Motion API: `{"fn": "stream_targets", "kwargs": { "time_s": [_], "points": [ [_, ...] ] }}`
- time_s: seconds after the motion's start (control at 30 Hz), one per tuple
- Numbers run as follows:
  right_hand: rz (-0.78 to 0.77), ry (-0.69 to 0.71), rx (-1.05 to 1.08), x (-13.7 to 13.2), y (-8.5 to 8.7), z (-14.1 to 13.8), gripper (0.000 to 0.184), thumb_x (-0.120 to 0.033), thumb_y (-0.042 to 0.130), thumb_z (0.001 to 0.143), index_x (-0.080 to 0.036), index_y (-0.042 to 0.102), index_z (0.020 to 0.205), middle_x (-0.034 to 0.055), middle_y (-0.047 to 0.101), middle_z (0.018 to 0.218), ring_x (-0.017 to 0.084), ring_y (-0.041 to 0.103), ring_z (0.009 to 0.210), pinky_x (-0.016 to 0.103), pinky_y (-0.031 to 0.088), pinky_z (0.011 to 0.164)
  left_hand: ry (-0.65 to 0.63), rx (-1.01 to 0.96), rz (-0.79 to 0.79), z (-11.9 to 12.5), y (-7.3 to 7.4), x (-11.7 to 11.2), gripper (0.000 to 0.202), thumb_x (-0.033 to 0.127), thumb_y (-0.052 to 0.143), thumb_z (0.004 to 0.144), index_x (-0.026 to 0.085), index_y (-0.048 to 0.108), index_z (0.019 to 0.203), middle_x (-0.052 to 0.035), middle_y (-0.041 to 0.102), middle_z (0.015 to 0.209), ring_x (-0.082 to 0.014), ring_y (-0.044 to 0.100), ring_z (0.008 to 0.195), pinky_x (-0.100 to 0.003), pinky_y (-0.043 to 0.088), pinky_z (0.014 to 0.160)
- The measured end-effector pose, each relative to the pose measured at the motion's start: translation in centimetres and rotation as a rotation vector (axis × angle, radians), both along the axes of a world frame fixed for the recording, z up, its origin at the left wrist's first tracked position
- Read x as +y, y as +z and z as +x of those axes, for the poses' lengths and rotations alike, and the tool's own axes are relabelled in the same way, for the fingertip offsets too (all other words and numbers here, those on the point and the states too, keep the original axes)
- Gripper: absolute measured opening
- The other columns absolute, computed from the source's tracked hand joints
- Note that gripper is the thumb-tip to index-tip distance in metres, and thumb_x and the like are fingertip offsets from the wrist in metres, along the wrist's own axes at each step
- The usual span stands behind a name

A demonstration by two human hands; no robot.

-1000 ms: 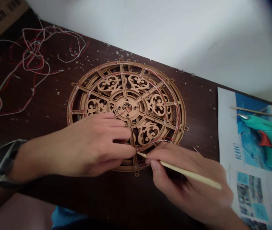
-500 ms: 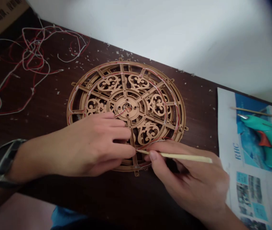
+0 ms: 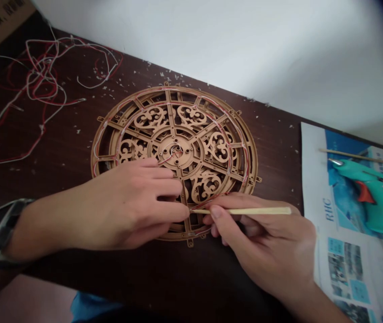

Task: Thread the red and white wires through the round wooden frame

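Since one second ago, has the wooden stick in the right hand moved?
Yes: against the round frame, the wooden stick has swung upward at its back end, now nearly horizontal in the picture; its tip has barely shifted.

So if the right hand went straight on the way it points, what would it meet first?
Likely the left hand, by the tip of the stick; depth is unclear, so perhaps the wheel beneath.

From where I stand, table (image 3: 277, 150) looks like wood, smooth w/ low sheen. Frame (image 3: 185, 157), btwn far & near edges: matt, smooth, plastic-looking. Wires (image 3: 45, 67), L end of far edge: smooth plastic coating. Pale stick (image 3: 257, 211) over frame: matt wood. Twd R end, glue gun (image 3: 375, 193): smooth plastic, shiny metal nozzle (image 3: 336, 162), on smooth printed paper (image 3: 316, 179).
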State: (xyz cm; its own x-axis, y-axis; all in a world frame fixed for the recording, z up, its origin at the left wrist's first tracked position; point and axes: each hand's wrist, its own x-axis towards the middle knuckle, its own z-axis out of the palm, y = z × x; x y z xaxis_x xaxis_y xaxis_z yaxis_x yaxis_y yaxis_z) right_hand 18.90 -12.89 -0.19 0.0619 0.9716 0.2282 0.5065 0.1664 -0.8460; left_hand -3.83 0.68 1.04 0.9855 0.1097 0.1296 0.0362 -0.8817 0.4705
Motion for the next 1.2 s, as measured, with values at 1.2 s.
{"fn": "stream_targets", "kwargs": {
  "time_s": [1.2],
  "points": [
    [-0.002, -0.050, 0.004, 0.00, -0.07, -0.34, 0.025, -0.012, 0.069, 0.103, -0.020, 0.076, 0.080, -0.0032, 0.075, 0.071, 0.007, 0.067, 0.058, 0.022, 0.053, 0.054, 0.005, -0.040, -0.021, -0.10, 0.31, 0.53, 0.024, 0.015, 0.058, 0.112, 0.022, 0.078, 0.103, -0.0013, 0.072, 0.087, -0.0167, 0.063, 0.079, -0.036, 0.042, 0.077]
  ]
}}
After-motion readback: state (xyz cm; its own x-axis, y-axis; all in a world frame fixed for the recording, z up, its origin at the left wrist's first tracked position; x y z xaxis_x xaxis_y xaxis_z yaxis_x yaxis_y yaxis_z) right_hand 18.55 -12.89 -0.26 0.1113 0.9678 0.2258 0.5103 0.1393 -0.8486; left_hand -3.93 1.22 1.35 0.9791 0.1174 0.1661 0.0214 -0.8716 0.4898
